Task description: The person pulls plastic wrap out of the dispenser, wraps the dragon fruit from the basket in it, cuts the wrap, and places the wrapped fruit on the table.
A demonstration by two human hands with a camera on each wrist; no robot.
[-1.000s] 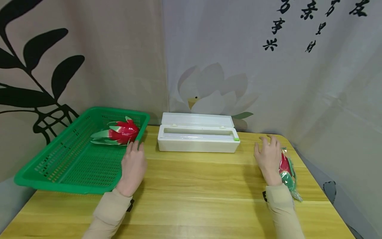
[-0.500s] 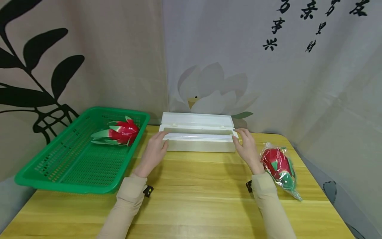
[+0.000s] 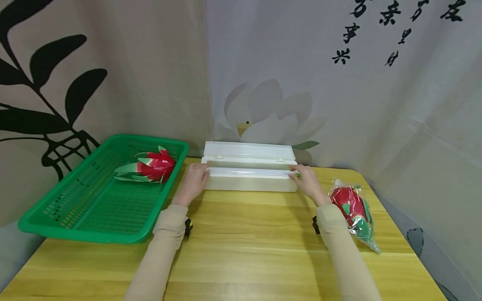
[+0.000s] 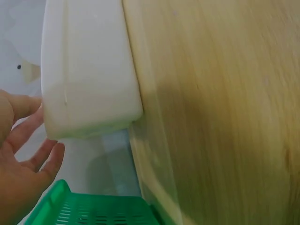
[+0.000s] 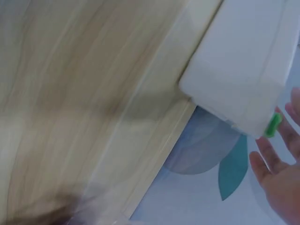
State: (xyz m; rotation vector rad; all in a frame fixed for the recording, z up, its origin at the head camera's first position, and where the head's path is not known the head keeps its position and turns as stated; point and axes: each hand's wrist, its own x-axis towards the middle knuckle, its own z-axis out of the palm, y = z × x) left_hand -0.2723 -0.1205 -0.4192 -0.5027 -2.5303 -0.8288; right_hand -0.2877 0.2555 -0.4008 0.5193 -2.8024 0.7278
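white box (image 3: 250,184) lying between left hand (image 3: 193,182) and right hand (image 3: 306,184), long axis running from one to other, neither sitting nearer; fingers (image 4: 52,163) of both lying parted, resting at box end nearest each.

White box (image 4: 93,65), cut off in both wrist views

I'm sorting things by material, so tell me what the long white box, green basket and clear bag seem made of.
White box: probably hard plastic, smooth with a soft sheen; its rounded corners suggest moulding.
Green basket: likely moulded plastic, slightly glossy, with regular perforations.
Clear bag: apparently thin, shiny plastic film, by its wrinkles and bright glints.
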